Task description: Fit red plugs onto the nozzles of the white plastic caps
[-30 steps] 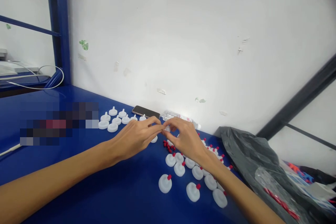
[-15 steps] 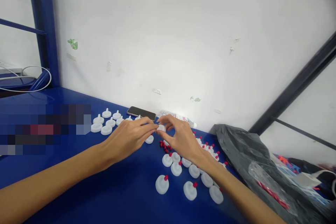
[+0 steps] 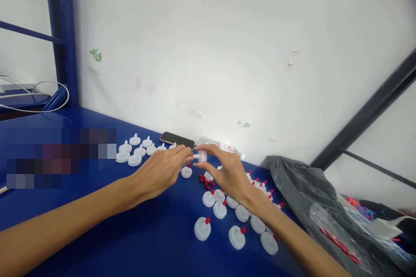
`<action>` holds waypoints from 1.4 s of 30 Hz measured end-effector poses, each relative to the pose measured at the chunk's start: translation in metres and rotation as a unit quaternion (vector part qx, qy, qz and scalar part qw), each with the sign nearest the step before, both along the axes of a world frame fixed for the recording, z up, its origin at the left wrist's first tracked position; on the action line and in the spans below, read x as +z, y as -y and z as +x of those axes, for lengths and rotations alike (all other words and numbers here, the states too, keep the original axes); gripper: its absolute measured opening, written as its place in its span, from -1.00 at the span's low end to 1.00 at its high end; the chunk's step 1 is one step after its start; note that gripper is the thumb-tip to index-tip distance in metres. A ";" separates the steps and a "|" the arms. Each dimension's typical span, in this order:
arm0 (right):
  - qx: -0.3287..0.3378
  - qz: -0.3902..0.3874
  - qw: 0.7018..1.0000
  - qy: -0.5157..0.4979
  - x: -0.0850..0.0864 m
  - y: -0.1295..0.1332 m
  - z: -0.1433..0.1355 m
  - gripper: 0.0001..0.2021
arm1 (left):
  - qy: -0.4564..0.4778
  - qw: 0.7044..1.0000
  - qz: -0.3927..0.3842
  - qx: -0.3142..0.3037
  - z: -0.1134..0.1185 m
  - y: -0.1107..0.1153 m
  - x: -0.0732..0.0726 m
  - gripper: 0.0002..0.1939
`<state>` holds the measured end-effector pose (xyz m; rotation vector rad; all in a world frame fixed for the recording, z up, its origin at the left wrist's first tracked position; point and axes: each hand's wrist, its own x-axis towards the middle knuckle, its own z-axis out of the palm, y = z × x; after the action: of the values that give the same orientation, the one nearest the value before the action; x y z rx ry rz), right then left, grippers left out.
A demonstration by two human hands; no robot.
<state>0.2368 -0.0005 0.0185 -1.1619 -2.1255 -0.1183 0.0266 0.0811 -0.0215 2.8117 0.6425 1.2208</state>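
My right hand (image 3: pixel 229 171) grips a white nozzle cap (image 3: pixel 202 156) between thumb and fingers, its spout turned to the left. At the end of that spout my left hand (image 3: pixel 169 164) pinches a small red tip cap (image 3: pixel 192 156), mostly covered by the fingers. Below the hands lies a little pile of loose red tip caps (image 3: pixel 207 182). White nozzle caps with bare spouts (image 3: pixel 134 160) stand in a group left of my left hand. Several nozzle caps with red tips (image 3: pixel 236 237) lie under and around my right forearm.
A phone (image 3: pixel 177 139) and a clear plastic bottle (image 3: pixel 224 147) lie along the wall behind the hands. To the right, a dark grey plastic bag (image 3: pixel 289 181) carries a clear bag of red pieces (image 3: pixel 339 242). A blue post (image 3: pixel 66 39) rises at the left.
The nozzle cap between my hands has turned, so its spout and a bit of red now show. My left fingers have closed at the spout's end. The view has shifted slightly.
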 end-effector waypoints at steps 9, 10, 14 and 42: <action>0.022 0.010 0.999 -0.023 -0.008 0.005 -0.002 -0.49 | 0.016 0.998 -0.059 -0.035 -0.004 0.006 0.000 -0.80; 0.022 0.006 1.000 -0.022 -0.009 0.006 -0.003 -0.48 | 0.015 0.997 -0.059 -0.037 -0.005 0.005 0.000 -0.80; 0.021 -0.003 0.999 -0.030 -0.009 0.007 -0.007 -0.45 | 0.009 0.998 -0.046 -0.037 -0.006 0.003 -0.001 -0.81; -0.149 -0.083 0.983 0.070 -0.017 -0.036 0.030 -0.93 | -0.189 0.971 0.053 0.134 -0.020 -0.073 -0.022 -0.34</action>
<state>0.2664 0.0359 0.0011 -1.6101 -2.1001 -0.1652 0.0069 0.1543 -0.0433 3.1599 1.0325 0.7589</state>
